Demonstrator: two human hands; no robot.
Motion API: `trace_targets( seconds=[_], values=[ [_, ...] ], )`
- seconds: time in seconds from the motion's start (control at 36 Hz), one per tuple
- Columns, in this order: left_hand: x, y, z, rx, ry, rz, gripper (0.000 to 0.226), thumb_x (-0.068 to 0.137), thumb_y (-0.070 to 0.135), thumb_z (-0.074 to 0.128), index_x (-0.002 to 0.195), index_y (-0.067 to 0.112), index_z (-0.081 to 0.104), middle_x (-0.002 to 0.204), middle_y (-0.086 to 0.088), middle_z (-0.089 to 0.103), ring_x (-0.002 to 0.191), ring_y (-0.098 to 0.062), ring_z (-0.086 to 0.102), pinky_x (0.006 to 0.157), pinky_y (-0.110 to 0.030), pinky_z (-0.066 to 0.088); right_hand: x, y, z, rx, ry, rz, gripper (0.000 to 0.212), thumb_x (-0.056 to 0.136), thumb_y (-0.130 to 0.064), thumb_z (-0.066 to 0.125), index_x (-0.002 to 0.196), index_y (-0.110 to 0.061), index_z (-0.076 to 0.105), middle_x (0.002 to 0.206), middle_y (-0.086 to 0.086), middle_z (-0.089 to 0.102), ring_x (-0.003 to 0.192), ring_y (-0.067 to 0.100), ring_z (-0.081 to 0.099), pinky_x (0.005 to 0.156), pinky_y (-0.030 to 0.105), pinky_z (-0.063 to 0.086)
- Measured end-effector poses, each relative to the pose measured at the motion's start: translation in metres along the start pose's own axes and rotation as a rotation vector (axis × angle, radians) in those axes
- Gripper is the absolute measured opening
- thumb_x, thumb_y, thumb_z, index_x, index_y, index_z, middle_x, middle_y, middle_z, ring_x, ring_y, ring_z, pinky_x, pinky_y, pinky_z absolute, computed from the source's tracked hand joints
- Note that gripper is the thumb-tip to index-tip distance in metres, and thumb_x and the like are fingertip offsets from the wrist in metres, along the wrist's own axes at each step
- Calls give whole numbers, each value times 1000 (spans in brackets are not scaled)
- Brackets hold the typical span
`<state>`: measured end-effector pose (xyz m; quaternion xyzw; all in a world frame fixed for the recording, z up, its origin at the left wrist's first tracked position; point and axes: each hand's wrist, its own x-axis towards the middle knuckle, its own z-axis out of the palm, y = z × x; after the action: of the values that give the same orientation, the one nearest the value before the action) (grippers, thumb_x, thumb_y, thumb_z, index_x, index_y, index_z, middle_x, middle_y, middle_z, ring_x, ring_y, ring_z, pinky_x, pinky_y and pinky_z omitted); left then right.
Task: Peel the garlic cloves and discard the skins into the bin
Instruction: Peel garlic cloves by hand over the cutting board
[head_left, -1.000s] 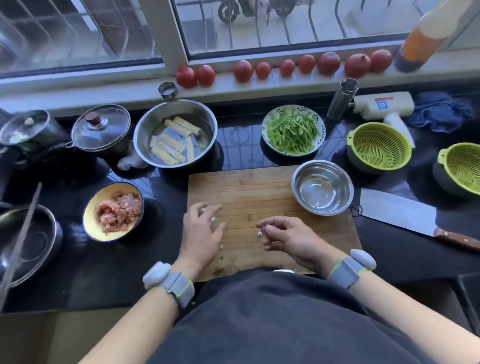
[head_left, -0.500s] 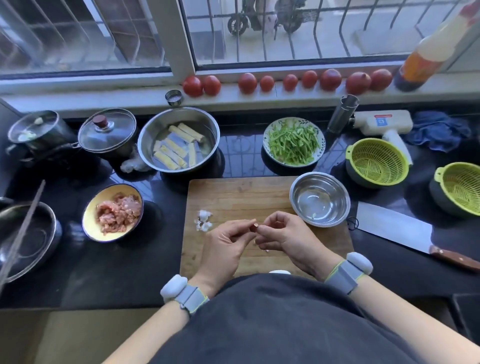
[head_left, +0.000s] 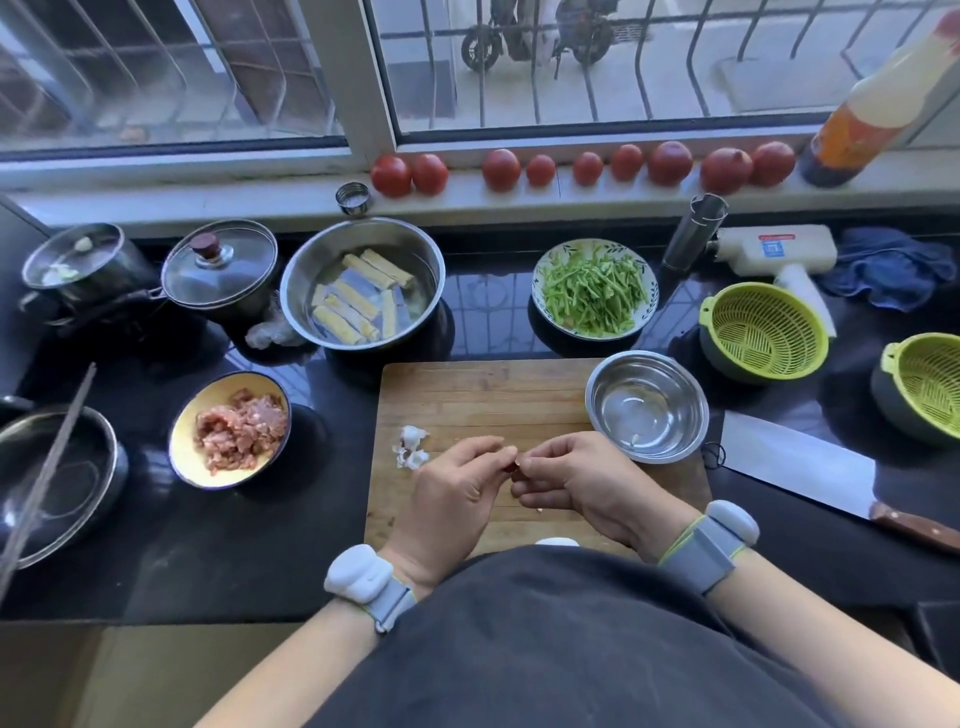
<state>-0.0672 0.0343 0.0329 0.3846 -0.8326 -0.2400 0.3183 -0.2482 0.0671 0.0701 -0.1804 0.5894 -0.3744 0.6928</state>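
Both hands meet over the near half of the cutting board (head_left: 483, 395). The left hand (head_left: 447, 501) and right hand (head_left: 582, 486) pinch a small garlic clove (head_left: 511, 466) between their fingertips; the clove is mostly hidden. A few more cloves (head_left: 411, 446) lie on the board just left of the left hand. A steel bowl (head_left: 647, 413) sits on the board's far right corner with one pale piece inside. On the dark counter (head_left: 234, 545) a cleaver (head_left: 810, 470) lies right of the board, and a yellow bowl of minced meat (head_left: 231, 428) stands to its left. Behind the board are a plate of green strips (head_left: 595, 288) and a large steel bowl (head_left: 363, 283). Tomatoes (head_left: 582, 167) line the windowsill.
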Motion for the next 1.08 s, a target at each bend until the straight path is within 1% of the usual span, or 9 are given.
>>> trace_targets(
  seconds=[0.11, 0.19, 0.5, 0.75, 0.83, 0.92, 0.97, 1.03, 1.08],
  values=[
    [0, -1, -2, 68, -38, 82, 23, 91, 11, 71, 112, 16, 75, 110, 3, 74, 92, -14, 71, 77, -29, 59, 1, 1, 0, -10, 18, 20, 8, 93, -1, 68, 89, 5, 70, 82, 22, 71, 76, 27, 72, 66, 29, 60],
    [1, -1, -2, 89, -69, 115, 21, 94, 13, 66, 114, 16, 72, 109, 4, 71, 88, -16, 71, 71, -32, 59, 1, 1, -1, -7, 25, 38, 9, 93, 0, 67, 93, 9, 69, 83, 23, 71, 75, 26, 73, 64, 27, 60],
    [0, 3, 2, 125, -116, 163, 15, 93, 8, 65, 106, 12, 72, 101, 2, 70, 80, -18, 68, 64, -32, 57, 1, 4, 2, -114, 92, 53, 7, 90, 4, 63, 84, 4, 65, 79, 25, 69, 70, 28, 70, 63, 29, 61],
    [-6, 2, 6, 77, -109, 107, 11, 92, 12, 65, 101, 14, 72, 99, 3, 71, 79, -19, 69, 62, -34, 58, 1, 10, 9, -63, 140, 62, 8, 87, 8, 60, 85, 0, 58, 55, 9, 55, 54, 20, 58, 53, 23, 56],
    [-7, 2, 6, 68, -131, 93, 14, 93, 13, 65, 104, 15, 73, 100, 4, 71, 81, -18, 70, 61, -34, 58, 1, 12, 10, -34, 137, 72, 9, 88, 6, 62, 88, -1, 57, 60, 11, 53, 54, 19, 54, 52, 22, 53],
    [-6, 4, 8, 52, -126, 89, 17, 92, 13, 66, 106, 14, 74, 101, 4, 72, 85, -15, 70, 68, -31, 59, 1, 13, 10, 6, 119, 76, 7, 89, 3, 64, 91, -1, 58, 75, 18, 54, 58, 19, 55, 55, 22, 53],
    [-5, 6, 8, -26, -72, -10, 18, 89, 10, 69, 105, 14, 76, 100, 5, 74, 89, -10, 70, 78, -27, 58, 0, 13, 9, 35, 98, 64, 3, 91, 4, 62, 89, 2, 61, 82, 22, 58, 61, 19, 60, 59, 23, 56],
    [-5, 9, 8, -229, -49, -271, 21, 86, 5, 73, 103, 17, 77, 98, 9, 76, 92, -4, 70, 85, -25, 57, 0, 12, 7, 82, 72, 48, 5, 91, 4, 63, 87, 3, 64, 83, 22, 64, 65, 21, 65, 63, 27, 59],
    [-7, 13, 6, -493, -84, -577, 26, 87, 1, 72, 100, 23, 76, 95, 7, 77, 94, -6, 72, 87, -25, 57, -1, 10, 6, 104, 54, 27, 6, 92, 5, 63, 87, 4, 66, 81, 20, 67, 67, 23, 67, 65, 28, 61]
  ],
)
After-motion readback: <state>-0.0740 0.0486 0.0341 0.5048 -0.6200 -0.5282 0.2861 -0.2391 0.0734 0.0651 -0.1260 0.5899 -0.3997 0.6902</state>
